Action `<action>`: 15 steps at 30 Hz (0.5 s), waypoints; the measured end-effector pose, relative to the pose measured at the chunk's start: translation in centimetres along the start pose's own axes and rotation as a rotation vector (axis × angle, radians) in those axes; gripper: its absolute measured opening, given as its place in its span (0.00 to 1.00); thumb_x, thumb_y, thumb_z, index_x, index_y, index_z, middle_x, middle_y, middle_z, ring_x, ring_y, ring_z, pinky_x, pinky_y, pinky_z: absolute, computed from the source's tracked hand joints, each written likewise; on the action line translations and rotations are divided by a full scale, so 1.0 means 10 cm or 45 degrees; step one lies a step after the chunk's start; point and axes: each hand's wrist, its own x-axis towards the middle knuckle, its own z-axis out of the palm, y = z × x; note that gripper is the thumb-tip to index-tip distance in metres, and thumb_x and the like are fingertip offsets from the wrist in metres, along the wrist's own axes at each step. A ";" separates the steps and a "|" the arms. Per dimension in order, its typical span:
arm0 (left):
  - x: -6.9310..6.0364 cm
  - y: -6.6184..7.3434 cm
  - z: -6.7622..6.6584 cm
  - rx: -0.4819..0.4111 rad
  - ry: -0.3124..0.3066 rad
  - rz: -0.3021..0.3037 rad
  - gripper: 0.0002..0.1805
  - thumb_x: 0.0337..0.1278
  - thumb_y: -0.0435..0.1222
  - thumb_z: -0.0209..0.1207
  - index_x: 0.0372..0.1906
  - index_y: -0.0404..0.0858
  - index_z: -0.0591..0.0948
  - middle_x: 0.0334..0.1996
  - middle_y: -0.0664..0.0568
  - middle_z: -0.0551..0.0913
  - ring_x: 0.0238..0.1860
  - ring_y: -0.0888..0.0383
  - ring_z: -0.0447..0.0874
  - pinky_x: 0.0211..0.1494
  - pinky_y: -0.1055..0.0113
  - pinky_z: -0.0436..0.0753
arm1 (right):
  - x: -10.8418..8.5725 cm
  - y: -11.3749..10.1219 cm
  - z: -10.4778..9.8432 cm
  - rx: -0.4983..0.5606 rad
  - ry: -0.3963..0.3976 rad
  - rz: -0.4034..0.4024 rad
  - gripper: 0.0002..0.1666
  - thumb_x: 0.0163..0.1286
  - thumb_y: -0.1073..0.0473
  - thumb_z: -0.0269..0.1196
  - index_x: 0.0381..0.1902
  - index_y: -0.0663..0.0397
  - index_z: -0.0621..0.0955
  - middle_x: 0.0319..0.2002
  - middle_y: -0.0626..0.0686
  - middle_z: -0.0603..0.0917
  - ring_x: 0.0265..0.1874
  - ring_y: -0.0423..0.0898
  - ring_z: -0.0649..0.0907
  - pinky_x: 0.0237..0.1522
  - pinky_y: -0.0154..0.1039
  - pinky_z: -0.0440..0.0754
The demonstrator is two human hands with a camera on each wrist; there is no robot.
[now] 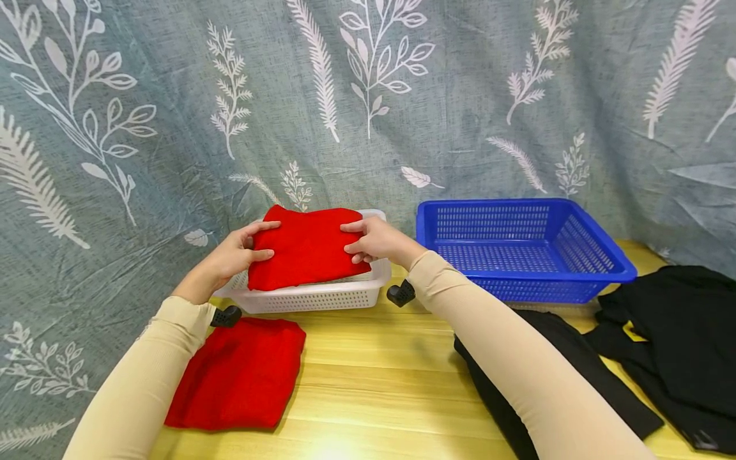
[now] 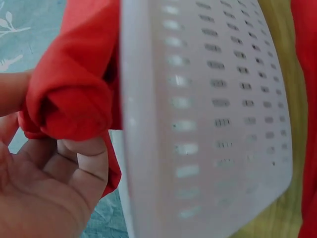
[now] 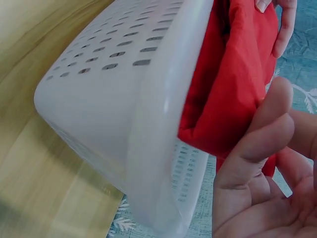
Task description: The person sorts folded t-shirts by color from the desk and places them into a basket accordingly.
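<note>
The left hand (image 1: 231, 255) and right hand (image 1: 379, 240) are gripping opposite ends of a folded red cloth (image 1: 310, 246), which is spanning the white basket's (image 1: 322, 301) opening. Uneven release could be leaving its folds slipping loose or catching on the basket's rim.

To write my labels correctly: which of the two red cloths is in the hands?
The red cloth at the white basket: both hands hold its ends. The other red cloth lies on the table.

Free tabletop (image 1: 368, 383) separates nearer red cloth (image 1: 247, 377) from black cloth (image 1: 595, 378), white basket (image 1: 310, 300) blocking behind
</note>
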 end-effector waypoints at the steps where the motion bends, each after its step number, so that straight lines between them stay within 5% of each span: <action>1: 0.00 -0.02 0.00 0.017 0.001 -0.002 0.39 0.77 0.30 0.60 0.86 0.49 0.62 0.70 0.29 0.73 0.65 0.44 0.80 0.52 0.70 0.86 | 0.02 0.00 0.01 -0.007 0.001 0.002 0.38 0.79 0.66 0.64 0.83 0.53 0.68 0.23 0.48 0.86 0.21 0.41 0.82 0.27 0.29 0.75; 5: 0.01 -0.06 -0.01 0.076 -0.009 -0.013 0.38 0.78 0.31 0.59 0.86 0.49 0.62 0.69 0.29 0.75 0.65 0.42 0.81 0.53 0.70 0.85 | 0.06 0.01 0.04 -0.038 0.010 0.017 0.37 0.79 0.66 0.64 0.82 0.54 0.68 0.31 0.54 0.90 0.22 0.40 0.83 0.28 0.29 0.75; 9: 0.01 -0.07 -0.01 0.123 -0.022 -0.016 0.38 0.78 0.32 0.59 0.86 0.49 0.61 0.67 0.29 0.77 0.63 0.43 0.83 0.54 0.69 0.85 | 0.10 0.01 0.07 -0.079 0.017 0.026 0.37 0.79 0.66 0.64 0.82 0.54 0.69 0.50 0.61 0.92 0.22 0.40 0.84 0.29 0.29 0.75; 15: 0.04 -0.05 0.00 0.159 -0.054 -0.018 0.36 0.80 0.28 0.52 0.86 0.47 0.61 0.75 0.32 0.70 0.69 0.40 0.78 0.61 0.64 0.81 | 0.15 0.01 0.10 -0.120 0.010 0.037 0.37 0.80 0.66 0.62 0.83 0.54 0.68 0.57 0.67 0.89 0.22 0.39 0.85 0.30 0.28 0.76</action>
